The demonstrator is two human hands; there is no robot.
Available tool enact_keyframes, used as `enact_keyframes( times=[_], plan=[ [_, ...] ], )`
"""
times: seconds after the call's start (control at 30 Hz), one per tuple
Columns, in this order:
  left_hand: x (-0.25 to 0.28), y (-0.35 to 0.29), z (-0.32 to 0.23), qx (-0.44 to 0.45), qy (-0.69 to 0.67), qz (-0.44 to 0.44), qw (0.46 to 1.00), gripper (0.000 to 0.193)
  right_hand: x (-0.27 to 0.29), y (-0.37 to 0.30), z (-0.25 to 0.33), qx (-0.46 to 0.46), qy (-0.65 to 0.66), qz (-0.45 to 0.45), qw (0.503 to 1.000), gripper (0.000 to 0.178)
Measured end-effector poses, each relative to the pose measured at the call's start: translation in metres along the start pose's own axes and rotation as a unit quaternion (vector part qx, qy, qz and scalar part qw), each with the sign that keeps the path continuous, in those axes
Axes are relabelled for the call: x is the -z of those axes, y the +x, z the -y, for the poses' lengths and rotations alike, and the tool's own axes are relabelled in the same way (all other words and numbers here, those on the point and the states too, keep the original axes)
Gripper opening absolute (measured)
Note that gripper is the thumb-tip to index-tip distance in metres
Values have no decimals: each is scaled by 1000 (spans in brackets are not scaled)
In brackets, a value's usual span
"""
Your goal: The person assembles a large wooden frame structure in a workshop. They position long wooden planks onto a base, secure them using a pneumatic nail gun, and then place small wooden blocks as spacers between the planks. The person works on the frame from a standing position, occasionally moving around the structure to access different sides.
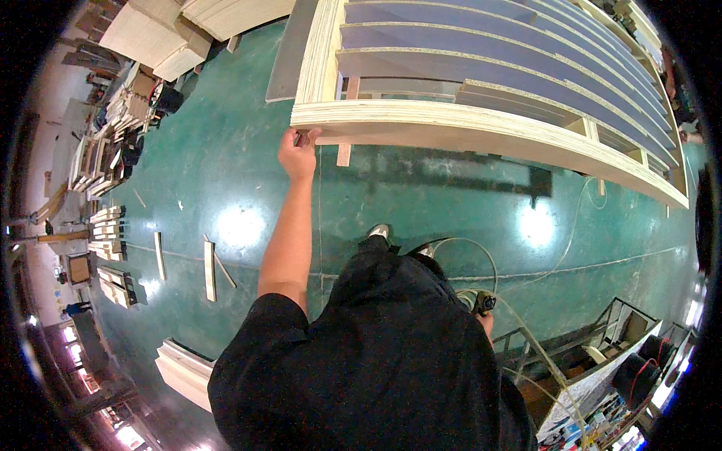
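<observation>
A large pale wooden frame (481,124) with many parallel slats stretches across the upper right. My left hand (298,154) reaches forward to its near left corner, with the fingers curled against the edge board. Down by my right hip, my right hand (486,324) is closed around what looks like an air nail gun (478,301). Much of the tool and most of the hand's fingers are hidden beside my body. A thin pale air hose (492,263) loops near the tool.
Loose wood strips (210,270) lie on the green floor (391,199) at the left, near stacked timber (107,229). Large boards (154,34) stand at the far left. A metal-framed cart (594,372) with materials stands at the lower right. Another person's hand (690,137) shows beyond the frame's right end.
</observation>
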State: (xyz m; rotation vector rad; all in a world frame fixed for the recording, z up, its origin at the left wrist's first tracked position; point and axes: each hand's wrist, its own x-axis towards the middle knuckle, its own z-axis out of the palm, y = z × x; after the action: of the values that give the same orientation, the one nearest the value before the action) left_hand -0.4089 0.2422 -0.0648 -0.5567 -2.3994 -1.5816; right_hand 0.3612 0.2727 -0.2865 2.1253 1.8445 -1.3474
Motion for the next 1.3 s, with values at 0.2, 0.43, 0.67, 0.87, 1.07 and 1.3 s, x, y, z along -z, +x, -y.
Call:
enact_keyframes(
  times=[0.2, 0.43, 0.67, 0.87, 1.07, 1.3],
  plan=[
    [24, 22, -13, -31, 51, 109, 992, 45, -2, -2, 59, -91, 59, 96, 989, 35],
    [106, 168, -55, -171, 174, 450, 859, 87, -62, 22, 45, 14, -111, 61, 992, 38],
    [13, 246, -135, -605, 117, 619, 487, 97, -215, -71, 210, -213, 70, -117, 968, 39],
    [-42, 233, -85, -672, -36, 681, 291, 96, -376, -141, 328, -299, 183, -155, 924, 45],
    [-57, 224, -72, -702, -182, 635, 266, 80, -516, -217, 396, -341, 294, -153, 880, 57],
    [-59, 230, -67, -709, -235, 616, 249, 64, -741, -314, 443, -498, 372, -272, 735, 46]
  ],
)
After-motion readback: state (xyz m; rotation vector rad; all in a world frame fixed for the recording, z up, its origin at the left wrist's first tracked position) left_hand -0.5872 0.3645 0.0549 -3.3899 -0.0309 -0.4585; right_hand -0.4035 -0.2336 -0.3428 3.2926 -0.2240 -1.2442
